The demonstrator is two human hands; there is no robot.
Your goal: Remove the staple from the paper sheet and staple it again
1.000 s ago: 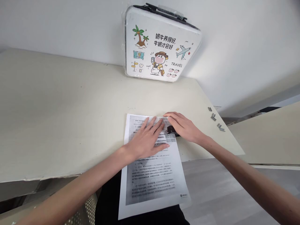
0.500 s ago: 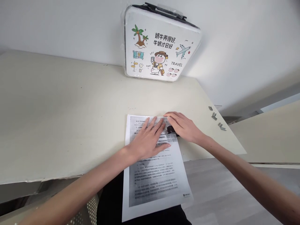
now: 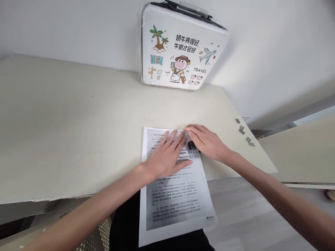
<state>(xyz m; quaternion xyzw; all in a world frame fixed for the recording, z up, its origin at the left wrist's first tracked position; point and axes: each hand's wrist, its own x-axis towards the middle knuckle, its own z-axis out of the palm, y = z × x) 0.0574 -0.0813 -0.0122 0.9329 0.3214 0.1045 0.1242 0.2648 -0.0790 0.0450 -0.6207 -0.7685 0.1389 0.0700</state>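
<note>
A stack of printed paper (image 3: 172, 205) lies on the table's front edge, its lower part hanging over my lap. My left hand (image 3: 167, 155) rests flat on its upper half, fingers spread. At the upper right edge of the paper, my right hand (image 3: 206, 141) is curled over a small black stapler (image 3: 192, 145). Only the stapler's dark front end shows over the paper; the rest is hidden under my palm and fingers.
Several short staple strips (image 3: 241, 130) lie near the table's right edge. A white case with cartoon prints (image 3: 180, 48) stands against the wall at the back of the table (image 3: 78, 132). A perforated chair seat (image 3: 104, 232) shows below.
The view has shifted slightly, so everything appears a little further right. Both hands keep their places on the paper and stapler.
</note>
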